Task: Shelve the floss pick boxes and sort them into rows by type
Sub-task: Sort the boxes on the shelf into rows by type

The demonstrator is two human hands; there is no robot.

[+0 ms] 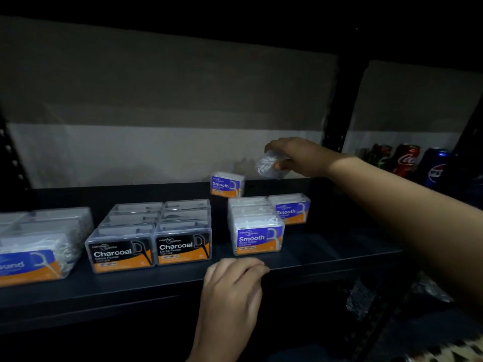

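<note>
Step in hand: shelving a box in the Smooth section at the right of the shelf (183,280). The right hand (300,155) reaches to the far right of the shelf, fingers curled over a clear floss pick box (269,167) held in the air, label not visible, white picks showing through. It hangs above and just right of a lone Smooth box (226,184) standing near the back wall.

Left hand (232,278) rests at the near shelf edge, fingers loosely curled, holding nothing.

Rows so far: blue-label boxes (39,246) at the far left, two Charcoal rows (154,236) in the middle, one Smooth row (257,226) with another Smooth box (291,208) beside it on the right. Drink cans (407,160) stand in the next bay.

Judgement: sorting looks well along. The next move calls for lowering the held box upright, label forward, lined up behind the right-hand Smooth box; the lone back box probably wants pulling into line too.
</note>
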